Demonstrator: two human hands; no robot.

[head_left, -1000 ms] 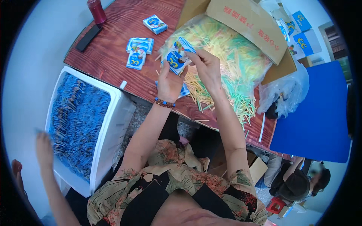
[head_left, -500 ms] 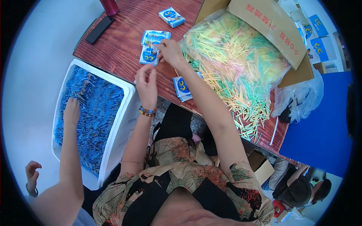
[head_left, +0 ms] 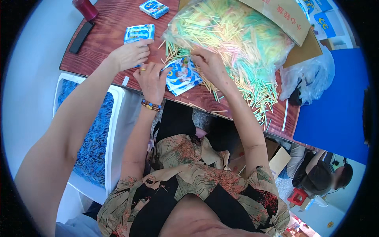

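On the near edge of the reddish wood-grain tabletop (head_left: 106, 35), a flat, glossy blue-and-white packet (head_left: 182, 76) lies pinched by the left hand (head_left: 152, 81). Right hand (head_left: 211, 65) rests curled on thin pastel sticks (head_left: 237, 47); what it grips is unclear. Another person's hand (head_left: 130, 53) touches a second packet (head_left: 139, 33).

Red cup (head_left: 85, 8), black phone (head_left: 81, 36)

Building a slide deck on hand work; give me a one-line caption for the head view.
Left hand on a blue-and-white packet, right hand in pastel straws, a co-worker's hand reaching alongside.
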